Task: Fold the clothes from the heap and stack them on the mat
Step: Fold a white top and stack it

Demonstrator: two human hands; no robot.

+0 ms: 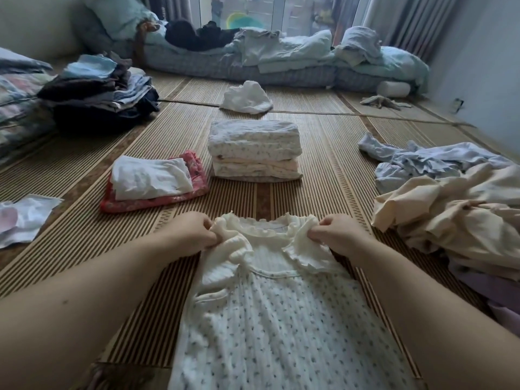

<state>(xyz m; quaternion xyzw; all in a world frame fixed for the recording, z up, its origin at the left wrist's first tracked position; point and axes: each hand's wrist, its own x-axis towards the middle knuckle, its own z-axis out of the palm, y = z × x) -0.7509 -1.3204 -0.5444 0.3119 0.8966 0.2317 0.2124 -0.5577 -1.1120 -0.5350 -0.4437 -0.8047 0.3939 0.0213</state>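
Note:
A cream dress point(270, 319) with small blue flowers and frilled sleeves lies spread flat on the striped straw mat point(157, 277) in front of me, neckline away from me. My left hand point(194, 229) pinches its left shoulder frill. My right hand point(337, 230) pinches the right shoulder frill. Beyond the dress stands a neat stack of folded pale clothes point(254, 152). To its left lies a smaller folded pile, white on red floral point(153, 182). The unfolded heap point(450, 209) of cream and pale blue clothes sits at the right.
A dark folded stack point(98, 94) sits at the far left beside bedding. A crumpled white garment point(246, 98) lies further back. A white piece point(25, 218) lies at the left edge. A low mattress with bedding point(281, 60) runs along the window.

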